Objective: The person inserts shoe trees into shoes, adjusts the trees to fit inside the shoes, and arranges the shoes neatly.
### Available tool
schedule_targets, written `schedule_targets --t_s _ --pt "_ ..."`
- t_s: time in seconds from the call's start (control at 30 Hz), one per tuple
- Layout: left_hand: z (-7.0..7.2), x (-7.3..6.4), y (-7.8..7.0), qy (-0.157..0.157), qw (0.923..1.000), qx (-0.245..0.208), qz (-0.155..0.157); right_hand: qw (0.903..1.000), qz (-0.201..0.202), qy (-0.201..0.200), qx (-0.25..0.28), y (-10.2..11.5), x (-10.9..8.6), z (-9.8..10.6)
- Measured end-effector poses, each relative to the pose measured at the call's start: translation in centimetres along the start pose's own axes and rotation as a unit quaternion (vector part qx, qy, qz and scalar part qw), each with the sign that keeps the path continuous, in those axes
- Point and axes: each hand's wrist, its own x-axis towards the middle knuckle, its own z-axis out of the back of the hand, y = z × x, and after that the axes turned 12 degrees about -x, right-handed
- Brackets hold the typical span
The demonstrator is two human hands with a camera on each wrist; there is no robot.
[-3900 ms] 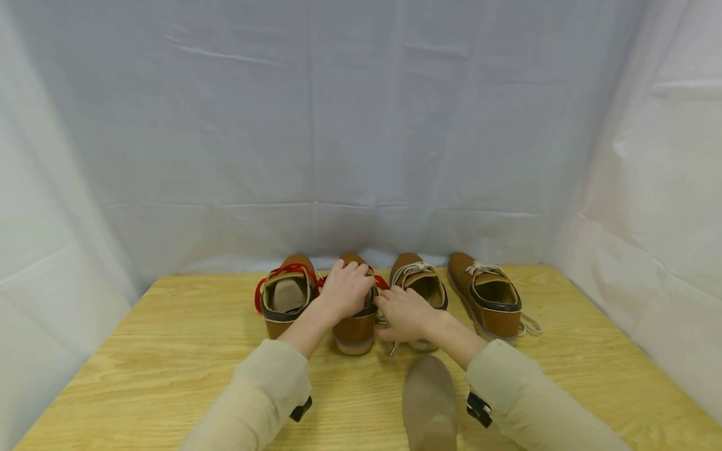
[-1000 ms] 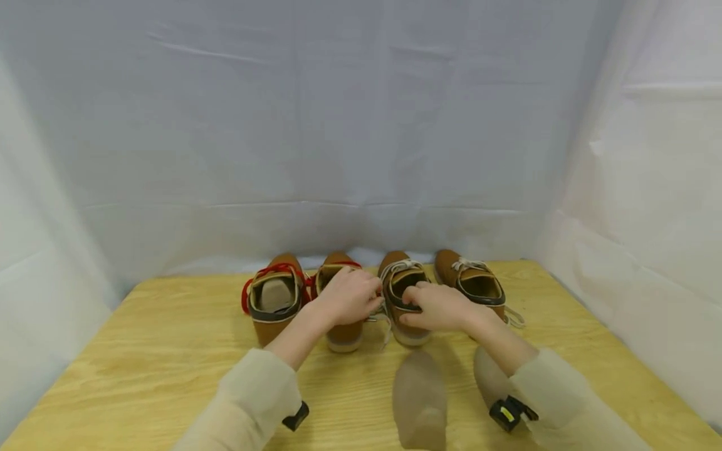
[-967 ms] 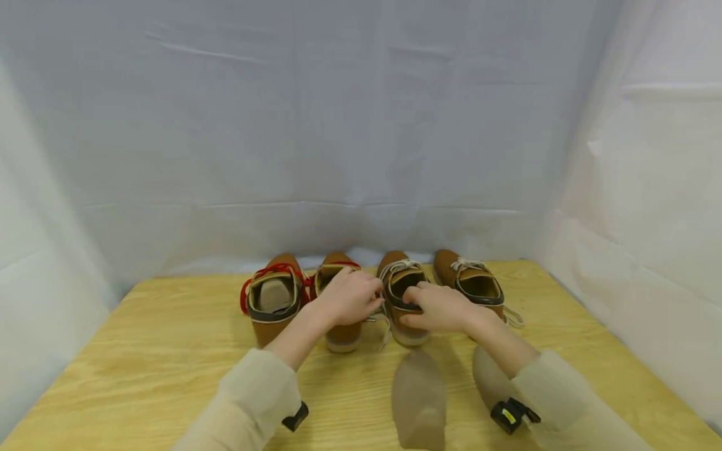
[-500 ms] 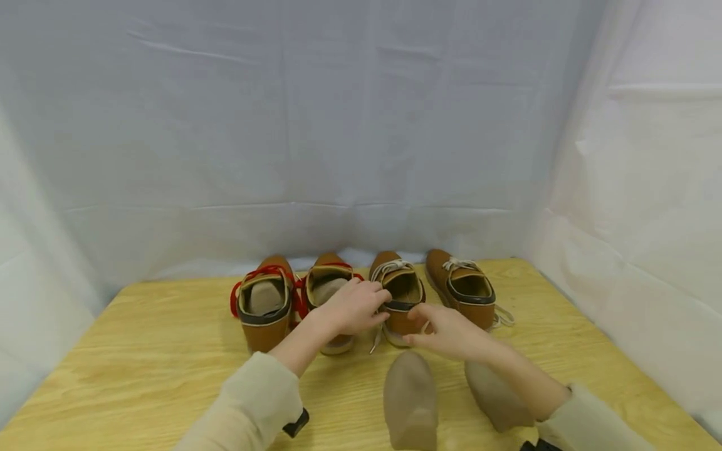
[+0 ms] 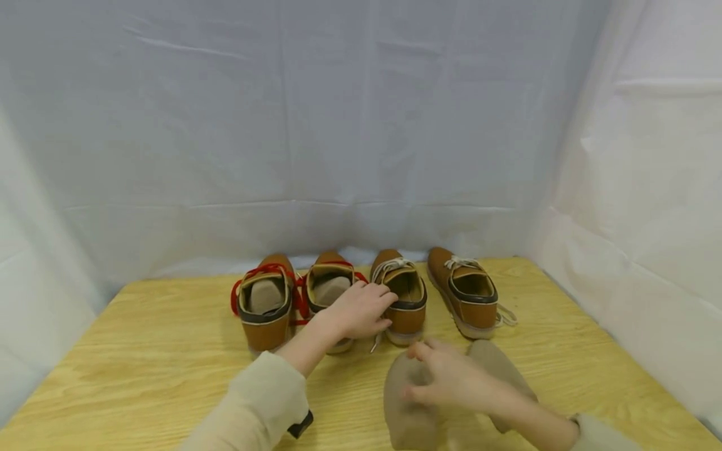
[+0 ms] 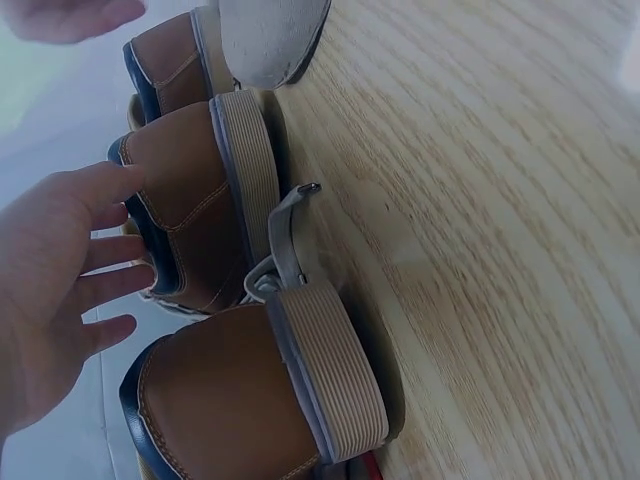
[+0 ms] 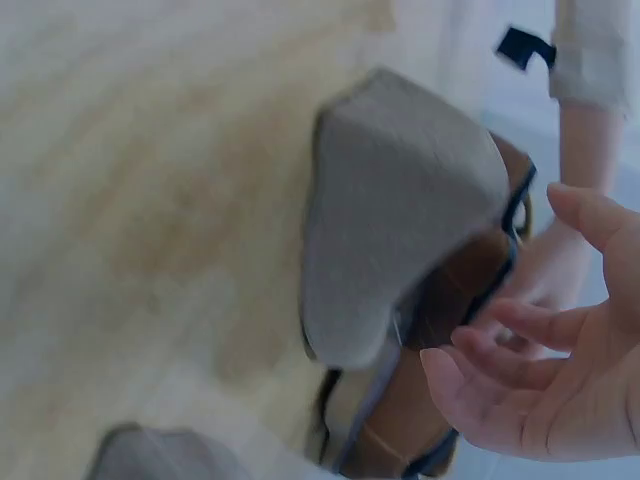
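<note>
Pale-laced shoe (image 5: 408, 317) beside your left hand (image 5: 360, 311), fingers loosely spread; insole (image 5: 408, 427) beneath your right hand (image 5: 454, 379), fingers parted, empty: probably best pinched by both edges.

A sheeted-off booth, much like a small studio or test stand; which kind of building holds it cannot be told. A pale, creased back sheet (image 5: 338, 138) fills the upper half of the head view, and a left sheet (image 5: 34, 250) and right sheet (image 5: 637, 207) line its edges. A wood-grain table (image 5: 141, 357) spreads across the bottom.
</note>
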Motion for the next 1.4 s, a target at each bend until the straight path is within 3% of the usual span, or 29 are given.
schedule_targets --t_s 0.27,0.43,0.63,1.03,1.27,1.4 --pt "0.1 0.0 -0.2 0.008 1.0000 0.005 0.004 0.9974 0.005 0.000 -0.072 1.4 -1.6 -3.0" --pt "0.1 0.0 -0.2 0.006 1.0000 0.004 0.002 0.9874 0.046 -0.033 -0.148 1.5 -2.0 -4.1" --pt "0.1 0.0 -0.2 0.006 1.0000 0.005 0.001 0.9738 0.084 -0.060 -0.202 1.0 -2.0 -4.8" --pt "0.2 0.1 -0.3 0.015 0.9997 0.017 0.005 0.9763 0.103 -0.078 -0.173 0.1 -1.7 -5.3" --pt "0.1 0.1 -0.2 0.011 0.9998 0.018 0.000 0.9619 0.144 -0.119 -0.200 -0.5 -1.6 -5.4" --pt "0.2 0.1 -0.1 0.003 0.9998 0.021 -0.006 0.9593 0.151 -0.124 -0.204 -0.6 -1.5 -5.3"
